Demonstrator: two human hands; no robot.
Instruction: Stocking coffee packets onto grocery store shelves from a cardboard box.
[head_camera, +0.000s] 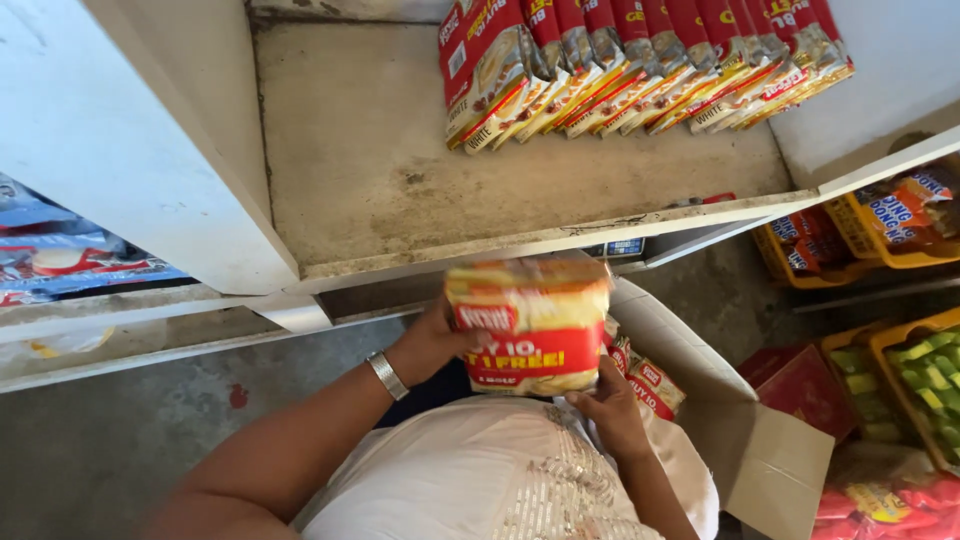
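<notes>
Below shelf (400, 200) — both hands clamped on red-yellow pack (530, 325); red packs (640, 65) rowed above.

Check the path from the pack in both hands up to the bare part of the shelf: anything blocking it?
Nothing visible. The pack sits just below the shelf's front edge, and the shelf left of the row of red packs is bare. Both hands, left hand and right hand, grip it.

Soft daylight, motion-blurred centre, bent edges.
</notes>
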